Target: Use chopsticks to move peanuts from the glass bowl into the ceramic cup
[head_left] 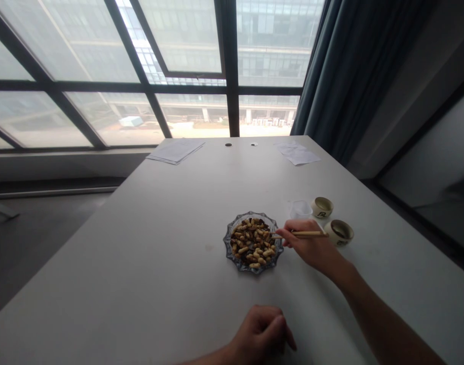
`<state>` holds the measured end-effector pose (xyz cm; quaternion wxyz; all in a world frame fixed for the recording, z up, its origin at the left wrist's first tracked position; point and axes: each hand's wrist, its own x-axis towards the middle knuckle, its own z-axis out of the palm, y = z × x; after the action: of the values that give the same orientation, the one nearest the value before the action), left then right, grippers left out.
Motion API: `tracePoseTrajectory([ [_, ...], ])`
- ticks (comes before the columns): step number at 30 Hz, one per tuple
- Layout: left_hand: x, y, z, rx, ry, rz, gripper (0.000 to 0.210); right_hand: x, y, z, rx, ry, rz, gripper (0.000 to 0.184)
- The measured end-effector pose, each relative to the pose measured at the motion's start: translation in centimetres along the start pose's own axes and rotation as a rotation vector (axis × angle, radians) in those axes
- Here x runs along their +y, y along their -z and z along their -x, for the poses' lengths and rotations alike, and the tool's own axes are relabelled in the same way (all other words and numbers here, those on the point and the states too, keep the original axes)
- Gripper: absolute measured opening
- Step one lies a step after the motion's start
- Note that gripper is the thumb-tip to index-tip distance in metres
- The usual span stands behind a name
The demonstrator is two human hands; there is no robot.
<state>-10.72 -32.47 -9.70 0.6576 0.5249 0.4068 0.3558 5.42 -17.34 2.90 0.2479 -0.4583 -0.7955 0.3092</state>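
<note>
From where I stand, the right hand is nearer to the bowl of peanuts, which stands toward the near edge of the table. Its fingers are closed on the chopsticks; these lie roughly parallel to the far edge, tips leftward at the bowl's right rim. The left hand is loosely curled; whether it holds something, I cannot tell.

White counter: open run left, obstacles right of centre.
Bare lanes: left of the scalloped glass bowl; beyond it, between paper stack and loose paper at far end. Obstructions: the bowl; right hand with chopsticks at its right edge; plastic container and two ceramic cups near that hand; left hand, near side.
</note>
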Motion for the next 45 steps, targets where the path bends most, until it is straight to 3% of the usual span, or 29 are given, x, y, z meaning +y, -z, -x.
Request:
tracePoseTrajectory([
  [14, -0.1, 0.0, 0.0, 0.01, 0.007, -0.011, 0.093, 0.5, 0.4, 0.0, -0.02, 0.12, 0.109, 0.041],
  [20, 0.3, 0.0, 0.0, 0.004, -0.008, -0.023, 0.091, -0.6, 1.1, 0.7, 0.011, 0.074, 0.105, 0.04],
  [30, 0.0, -0.1, -0.1, 0.007, 0.027, -0.017, 0.094, -0.9, -0.7, 0.5, 0.011, 0.07, 0.082, 0.045],
  [45, 0.2, -0.1, 0.0, 0.006, 0.037, 0.002, 0.093, 0.0, -1.2, 0.2, 0.033, 0.074, 0.035, 0.05],
])
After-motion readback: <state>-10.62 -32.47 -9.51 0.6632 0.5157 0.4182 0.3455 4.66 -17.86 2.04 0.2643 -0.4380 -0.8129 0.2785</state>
